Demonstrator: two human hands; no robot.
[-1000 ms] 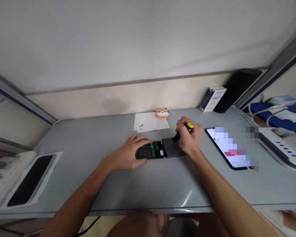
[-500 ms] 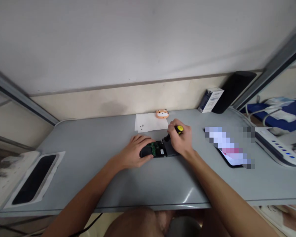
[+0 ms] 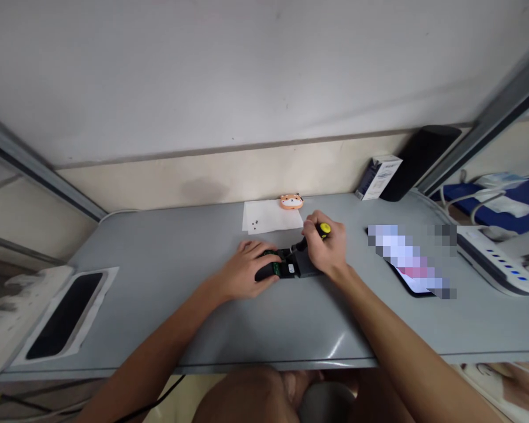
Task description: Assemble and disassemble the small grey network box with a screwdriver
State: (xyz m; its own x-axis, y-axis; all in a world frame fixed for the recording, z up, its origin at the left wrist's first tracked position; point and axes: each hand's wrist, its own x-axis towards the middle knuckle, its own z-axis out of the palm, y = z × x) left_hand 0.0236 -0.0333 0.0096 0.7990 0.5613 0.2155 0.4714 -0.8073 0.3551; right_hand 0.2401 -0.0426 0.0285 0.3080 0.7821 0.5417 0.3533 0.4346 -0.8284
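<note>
The right hand (image 3: 327,254) is clenched round a screwdriver (image 3: 322,229), its tip down on the device (image 3: 287,269) at the middle of the table (image 3: 158,282). The left hand (image 3: 245,268) grasps the device's left end, fingers over the top. Just beyond lies a paper (image 3: 275,215) with small screws (image 3: 255,222), an orange toy (image 3: 291,201) at its far edge. A phone (image 3: 417,283) lies to the right.

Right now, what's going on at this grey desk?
A seated person works with bare hands at the grey desk. The left hand grips a small black device with a green circuit board exposed, pinning it to the desktop. The right hand holds a black screwdriver with a yellow cap, its tip down at the device. Behind them, tiny dark screws lie on a white paper sheet.
</note>
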